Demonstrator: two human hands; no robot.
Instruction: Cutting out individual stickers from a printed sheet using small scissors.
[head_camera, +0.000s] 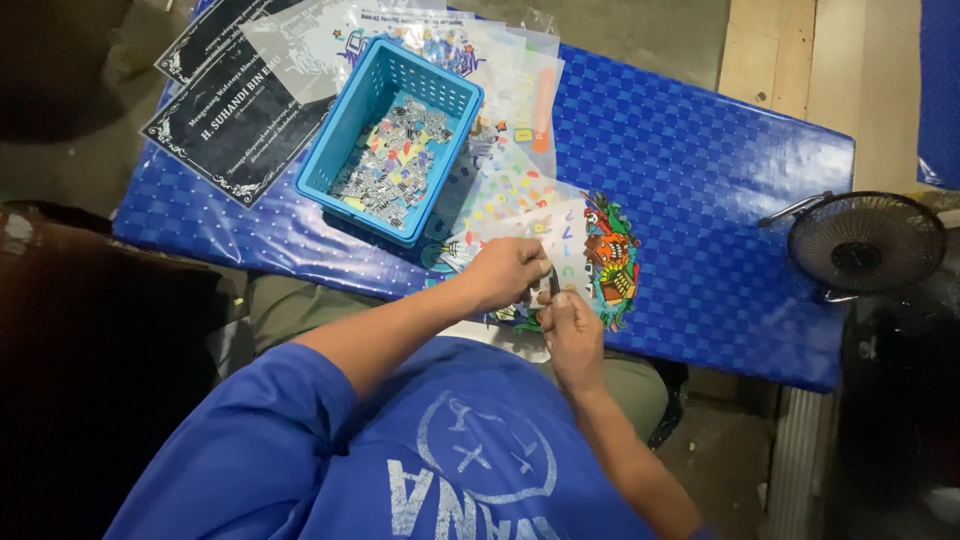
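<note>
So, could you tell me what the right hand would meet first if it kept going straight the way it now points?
The right hand points up the picture, away from the person. Just ahead lies the sticker sheet on the blue table, so it would probably meet that sheet first, though depth is hard to judge.

Whatever the hands (545, 295) pinch at the frame's centre is too small to tell; the black cards (225, 110) are cut off upper left.
</note>
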